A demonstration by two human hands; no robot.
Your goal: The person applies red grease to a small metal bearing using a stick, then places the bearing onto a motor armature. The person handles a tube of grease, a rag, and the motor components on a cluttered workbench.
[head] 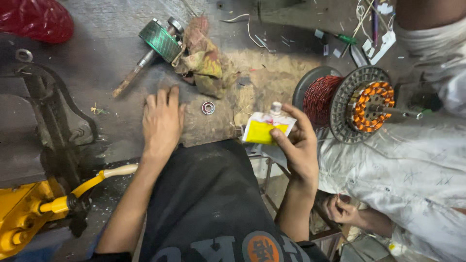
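Here, we set down each part of the scene in turn.

Left hand: our left hand lay flat on the bench, palm down, fingers spread and holding nothing; it seemed placed there to steady us as we leaned in.

Right hand: our right hand held a small yellow and white tube up over the bench edge, fingers closed around its lower end with the thumb below, so the capped neck pointed up and away from the palm.

Tube: it sat in the air between the bench and the motor core, just beside the red winding, touching only our fingers.

Bearing: a small ring bearing lay loose on the bench, near our left hand and apart from it.

Shaft: a green wound rotor on its shaft rested on its side farther back, leaning against a stained rag, which likely kept it from rolling.

Motor core: a round core with red wire and orange coils was propped on the lap of a person in white clothes sitting at our right, its spindle pointing sideways; one of that person's hands hung low below it.

Vise: a dark metal vise stood at the bench's left edge.

Yellow tool: a yellow machine with a pale handle sat low at our left.

Red bag: a red plastic bag lay in the far left corner.
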